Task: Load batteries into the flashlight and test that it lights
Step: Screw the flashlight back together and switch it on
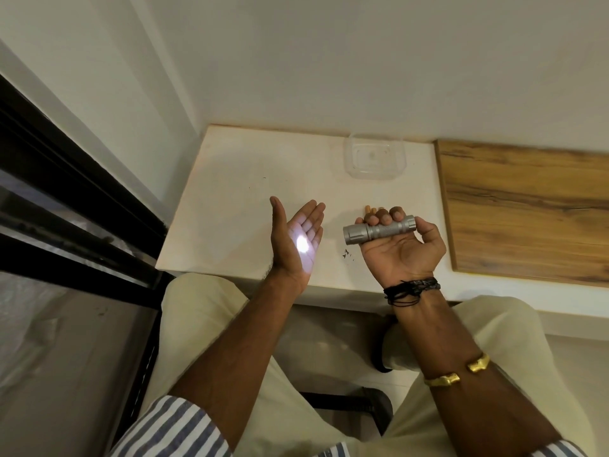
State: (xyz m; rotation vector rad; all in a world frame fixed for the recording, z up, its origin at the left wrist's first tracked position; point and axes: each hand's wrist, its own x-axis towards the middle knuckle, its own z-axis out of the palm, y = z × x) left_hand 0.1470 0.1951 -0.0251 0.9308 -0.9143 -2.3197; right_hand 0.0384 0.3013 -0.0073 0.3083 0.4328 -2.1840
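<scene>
While the right hand (400, 240) grips the flashlight (379, 231) at frame centre, its beam lands on the open, empty left hand (296, 240). Risk: the loose, palm-up hold could let it roll onto the table (230, 199).

Clear plastic tray (374, 159) on white counter (250, 179)

No text, label or number can be read anywhere.

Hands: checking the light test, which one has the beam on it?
The left hand, open-palmed with a bright spot; the right hand holds the flashlight.
</scene>
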